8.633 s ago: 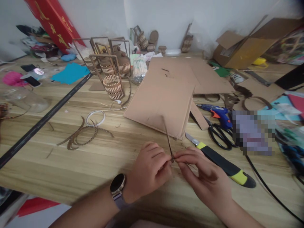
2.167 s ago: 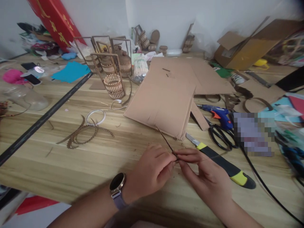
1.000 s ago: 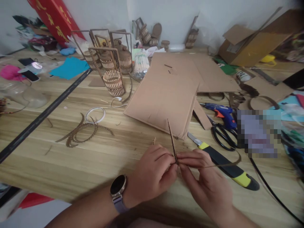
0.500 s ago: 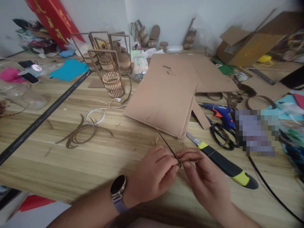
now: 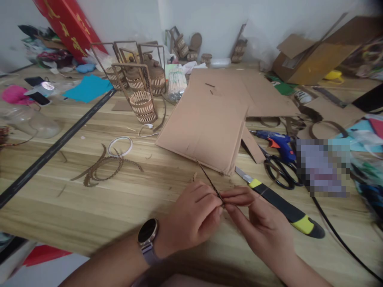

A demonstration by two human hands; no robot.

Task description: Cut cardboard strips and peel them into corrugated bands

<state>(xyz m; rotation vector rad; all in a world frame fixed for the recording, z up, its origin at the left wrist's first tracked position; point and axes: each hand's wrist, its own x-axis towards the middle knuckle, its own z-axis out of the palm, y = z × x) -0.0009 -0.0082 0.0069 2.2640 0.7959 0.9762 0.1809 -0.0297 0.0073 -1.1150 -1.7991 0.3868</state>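
Note:
Between both hands a thin corrugated cardboard strip (image 5: 209, 179) is pinched, its free end pointing up and away toward the cardboard sheet. My left hand (image 5: 194, 213), with a watch on its wrist, is closed on the strip, thumb against forefinger. Fingertips of my right hand (image 5: 263, 223) pinch it right beside the left ones, and a thin end trails out past the right fingers. Where the fingers meet, the strip is mostly hidden. A yellow and black utility knife (image 5: 278, 203) lies just beyond the right hand, blade out.
Ahead lies a large cardboard sheet (image 5: 206, 127). Curled cardboard strips (image 5: 103, 175) and a white ring (image 5: 131, 146) rest to the left. Small handled baskets (image 5: 143, 107) stand behind them. A blue glue gun (image 5: 279, 144) and black-handled scissors (image 5: 267, 169) lie at right, near a black cord (image 5: 332, 227).
Both hands have shifted slightly left with the strip still pinched between them. The right fingers now lie straighter along it. Objects on the table look the same.

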